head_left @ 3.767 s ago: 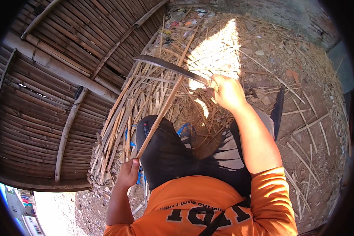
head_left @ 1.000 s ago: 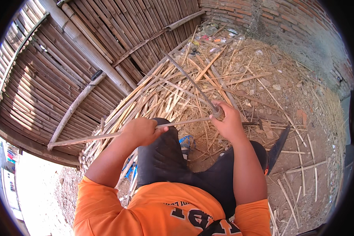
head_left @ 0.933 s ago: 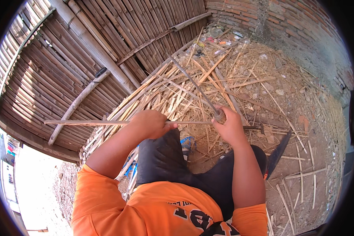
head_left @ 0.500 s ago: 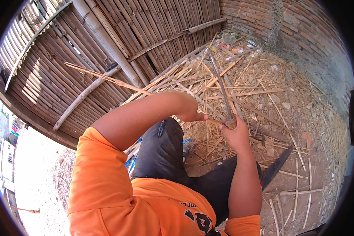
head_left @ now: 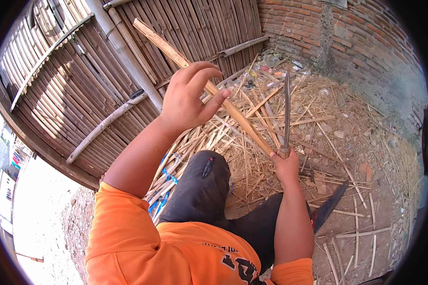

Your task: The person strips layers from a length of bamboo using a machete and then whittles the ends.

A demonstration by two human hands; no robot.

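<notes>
My right hand [head_left: 287, 167] is closed round the handle of a long, narrow machete [head_left: 287, 107], its dark blade pointing up and away from me. The near end of a split bamboo strip [head_left: 245, 124] is pressed under that hand's thumb. From there the strip slants up to the far left, in front of the bamboo wall. My left hand [head_left: 189, 97] is raised beside the strip's middle, fingers bent and apart, gripping nothing. Part of the strip passes behind its fingers. Whether the palm touches it, I cannot tell.
Loose bamboo strips [head_left: 209, 130] and straw shavings cover the ground ahead. Blue ties [head_left: 169, 176] wrap strips left of my knee. A dark flat blade-like piece [head_left: 333, 204] lies beside my right leg. A bamboo wall [head_left: 71, 90] and a brick wall [head_left: 361, 38] meet at the back.
My left hand has come away from beside the right and lifted up and left, opening. The bamboo strip now slants more steeply, and the machete blade has swung more upright.
</notes>
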